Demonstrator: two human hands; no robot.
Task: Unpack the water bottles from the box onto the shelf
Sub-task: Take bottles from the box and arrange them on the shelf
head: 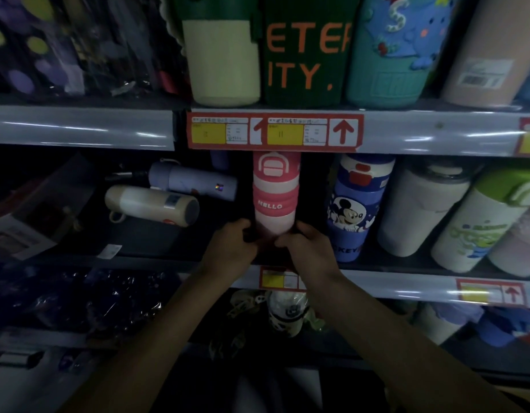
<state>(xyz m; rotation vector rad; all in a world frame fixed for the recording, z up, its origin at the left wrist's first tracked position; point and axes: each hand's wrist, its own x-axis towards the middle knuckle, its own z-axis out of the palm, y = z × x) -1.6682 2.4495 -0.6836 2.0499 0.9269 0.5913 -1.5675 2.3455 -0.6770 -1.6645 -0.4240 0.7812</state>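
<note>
Head view: pink bottle point(275, 192) stands upright at centre frame on the middle shelf point(156, 239).
Left hand point(231, 242): fingers curled round its base from 9 o'clock.
Right hand point(305, 245): fingers wrapped likewise from 3 o'clock, likely steadying it beside the Mickey bottle point(353, 210).

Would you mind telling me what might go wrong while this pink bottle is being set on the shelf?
1. The left hand and right hand hold the pink bottle only at its base, so it might tip when let go.
2. Its lid sits right under the upper shelf edge, so lifting it may knock that edge.
3. The blue bottle stands close on the right; a nudge could topple it.
</note>
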